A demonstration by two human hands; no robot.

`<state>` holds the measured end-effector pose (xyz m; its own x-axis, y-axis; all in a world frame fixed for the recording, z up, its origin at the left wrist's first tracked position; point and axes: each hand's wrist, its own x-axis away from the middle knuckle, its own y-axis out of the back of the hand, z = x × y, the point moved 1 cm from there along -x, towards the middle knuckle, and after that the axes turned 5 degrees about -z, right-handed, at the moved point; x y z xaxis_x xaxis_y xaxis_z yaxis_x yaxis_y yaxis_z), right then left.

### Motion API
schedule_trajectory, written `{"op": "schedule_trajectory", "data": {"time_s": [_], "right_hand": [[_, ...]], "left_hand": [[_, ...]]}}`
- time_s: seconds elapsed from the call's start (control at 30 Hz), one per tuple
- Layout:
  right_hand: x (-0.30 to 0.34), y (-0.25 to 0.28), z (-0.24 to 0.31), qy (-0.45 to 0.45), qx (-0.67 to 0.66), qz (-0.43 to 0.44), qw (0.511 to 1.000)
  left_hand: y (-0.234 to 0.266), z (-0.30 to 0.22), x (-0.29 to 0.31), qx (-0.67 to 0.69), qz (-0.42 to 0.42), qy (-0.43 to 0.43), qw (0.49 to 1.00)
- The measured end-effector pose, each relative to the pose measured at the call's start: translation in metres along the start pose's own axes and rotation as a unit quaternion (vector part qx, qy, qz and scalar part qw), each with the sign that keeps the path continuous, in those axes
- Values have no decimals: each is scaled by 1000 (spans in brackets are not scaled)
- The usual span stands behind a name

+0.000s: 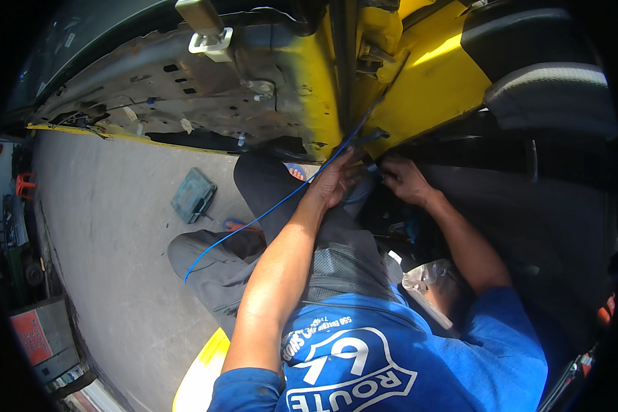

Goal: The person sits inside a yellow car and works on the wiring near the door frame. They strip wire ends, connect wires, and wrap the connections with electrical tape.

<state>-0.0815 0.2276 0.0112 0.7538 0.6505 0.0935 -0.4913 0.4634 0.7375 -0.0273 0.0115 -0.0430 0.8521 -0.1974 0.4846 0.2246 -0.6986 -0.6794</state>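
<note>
Below a stripped door [206, 89], a blue wire [268, 211] slants up toward the door's right edge, past the left hand [332, 182], whose fingers curl loosely; whether they grasp the wire cannot be told. Right of the door, the right hand [406, 180] seems to pinch a dark piece [372, 167]. The step looks like wire-fitting, next calling for a steadied wire.

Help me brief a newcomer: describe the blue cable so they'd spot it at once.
Start at the bare metal panel with yellow edges, at the top. Below its right end is the left hand; a thin cable passes it, slanting down-left to the grey trouser leg. Its bright blue sets it apart from the black strip above.
</note>
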Motion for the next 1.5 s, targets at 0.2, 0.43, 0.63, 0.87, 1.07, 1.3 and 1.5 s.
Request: {"op": "schedule_trajectory", "data": {"time_s": [0.2,0.43,0.63,0.87,1.07,1.3,1.5], "right_hand": [[4,-2,0,58,12,-27,998],[3,2,1,100,67,16,993],[-1,4,-2,111,35,-6,993],[0,9,-2,143,22,-27,989],[6,12,1,96,66,-23,993],[3,5,2,130,97,-66,985],[2,5,-1,95,85,-40,991]], "left_hand": [[-10,2,5,-209,46,4,977],[-12,6,1,-578,87,-23,811],[-14,21,0,-686,-21,-143,713],[-17,7,2,-276,30,57,959],[-12,7,-8,-353,-15,47,934],[-10,9,-8,-328,-4,41,944],[-16,5,3,-276,-18,-18,961]]}}
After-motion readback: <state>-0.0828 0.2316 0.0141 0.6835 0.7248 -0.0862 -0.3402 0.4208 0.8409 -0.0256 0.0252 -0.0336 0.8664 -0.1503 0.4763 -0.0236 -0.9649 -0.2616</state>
